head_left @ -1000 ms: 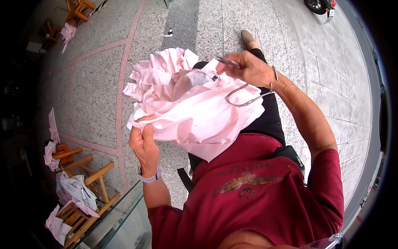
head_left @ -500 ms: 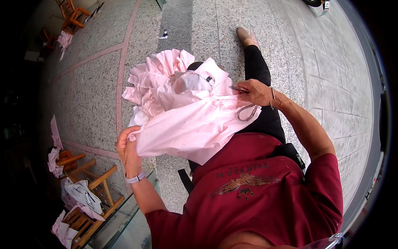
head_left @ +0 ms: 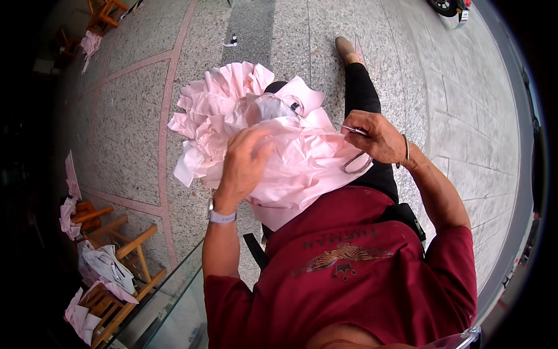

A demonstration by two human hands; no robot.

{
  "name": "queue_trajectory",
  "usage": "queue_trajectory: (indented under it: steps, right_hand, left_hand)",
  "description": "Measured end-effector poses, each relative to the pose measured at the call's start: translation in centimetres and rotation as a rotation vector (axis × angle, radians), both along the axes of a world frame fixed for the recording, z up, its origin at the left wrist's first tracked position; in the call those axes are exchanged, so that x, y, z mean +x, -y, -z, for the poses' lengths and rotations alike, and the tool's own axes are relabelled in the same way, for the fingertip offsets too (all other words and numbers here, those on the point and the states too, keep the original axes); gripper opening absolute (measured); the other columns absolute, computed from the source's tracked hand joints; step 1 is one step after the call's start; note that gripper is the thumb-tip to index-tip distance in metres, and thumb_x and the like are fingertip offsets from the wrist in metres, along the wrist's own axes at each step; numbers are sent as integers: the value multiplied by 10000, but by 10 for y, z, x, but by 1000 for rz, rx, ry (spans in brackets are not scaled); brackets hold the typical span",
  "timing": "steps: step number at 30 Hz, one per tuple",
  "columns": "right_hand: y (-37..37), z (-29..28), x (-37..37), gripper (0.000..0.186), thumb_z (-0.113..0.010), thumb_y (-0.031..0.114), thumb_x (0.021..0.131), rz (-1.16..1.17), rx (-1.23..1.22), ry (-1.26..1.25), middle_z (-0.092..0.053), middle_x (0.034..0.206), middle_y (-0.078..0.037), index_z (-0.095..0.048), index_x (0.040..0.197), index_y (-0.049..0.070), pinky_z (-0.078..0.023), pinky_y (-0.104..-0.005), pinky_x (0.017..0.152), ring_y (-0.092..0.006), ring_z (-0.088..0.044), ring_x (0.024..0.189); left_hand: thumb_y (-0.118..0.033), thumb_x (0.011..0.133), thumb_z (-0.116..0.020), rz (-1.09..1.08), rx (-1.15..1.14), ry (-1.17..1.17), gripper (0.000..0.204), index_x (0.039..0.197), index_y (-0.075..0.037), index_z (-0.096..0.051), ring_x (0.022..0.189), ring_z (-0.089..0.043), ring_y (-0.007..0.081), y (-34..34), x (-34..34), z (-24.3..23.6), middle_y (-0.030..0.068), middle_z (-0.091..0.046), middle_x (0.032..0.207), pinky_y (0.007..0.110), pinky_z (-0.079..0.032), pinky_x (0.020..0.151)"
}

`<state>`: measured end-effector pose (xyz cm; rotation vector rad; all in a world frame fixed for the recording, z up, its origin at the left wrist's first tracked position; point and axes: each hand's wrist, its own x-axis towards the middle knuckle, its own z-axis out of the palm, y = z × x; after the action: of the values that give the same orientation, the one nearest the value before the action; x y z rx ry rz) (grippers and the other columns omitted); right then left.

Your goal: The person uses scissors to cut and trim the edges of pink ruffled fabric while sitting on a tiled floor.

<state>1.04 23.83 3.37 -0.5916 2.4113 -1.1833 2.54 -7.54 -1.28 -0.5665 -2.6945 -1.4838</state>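
Observation:
A heap of pale pink cloth (head_left: 290, 174) lies across my lap, its ruffled part bunched on the far left. My left hand (head_left: 244, 163) is over the cloth's left part, blurred by motion, its fingers loosely apart. At the cloth's right edge my right hand (head_left: 372, 136) is closed around small metal snips (head_left: 355, 131), with only a thin end showing past the fingers. A dark cord loop (head_left: 356, 164) hangs below that hand onto the cloth. A greyish see-through piece (head_left: 267, 112) with a small black part (head_left: 295, 107) lies among the folds.
Wooden stools (head_left: 136, 250) draped with cloth pieces stand at the lower left, beside a glass-topped table (head_left: 174, 311). A wooden chair (head_left: 104, 16) is at the far left. A small black-and-white object (head_left: 233, 41) lies on the floor. A vehicle wheel (head_left: 444, 6) shows at the far right.
My left hand has let go of the cloth's left corner and moved right and up over it. The stretched cloth is now bunched. My right hand has shifted slightly right, still gripping the snips.

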Motion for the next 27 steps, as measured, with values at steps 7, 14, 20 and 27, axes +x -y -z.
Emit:
queue_trajectory:
  steps: [7, 14, 20, 27]
  right_hand:
    - [-3, -14, 2, 95, -620, 1, 869, 14, -16, -52, -582, 879, -149, -608, 960, -26, -485, -380, 755, -300, -600, 859]
    - [3, -2, -2, 117, -626, -40, 845, 106, -80, -156, -595, 892, -150, -613, 961, -35, -503, -368, 720, -304, -621, 816]
    - [12, -1, -4, 160, -618, -54, 838, 99, -89, -150, -601, 908, -162, -626, 997, -35, -513, -370, 727, -313, -632, 848]
    - [41, -13, 5, 298, -573, -87, 859, -121, -314, -144, -639, 1123, -176, -615, 1148, -34, -504, -376, 912, -323, -633, 1067]
  left_hand:
    - [-129, 914, -684, 145, 143, 331, 178, 1026, 9, -676, 828, -640, 176, -35, -8, 4, 103, -695, 981, 323, -509, 729]
    - [-82, 924, -688, 74, 427, 622, 174, 1058, 28, -679, 844, -594, 60, -32, 17, -10, 21, -690, 959, 224, -484, 748]
    - [-18, 909, -679, 94, 583, 755, 205, 1104, 37, -642, 937, -653, 111, -36, 27, -22, 83, -703, 1028, 247, -519, 856]
    - [-24, 900, -685, 75, 606, 698, 225, 1104, 46, -621, 930, -670, 121, -42, 33, -21, 129, -726, 1004, 252, -533, 848]
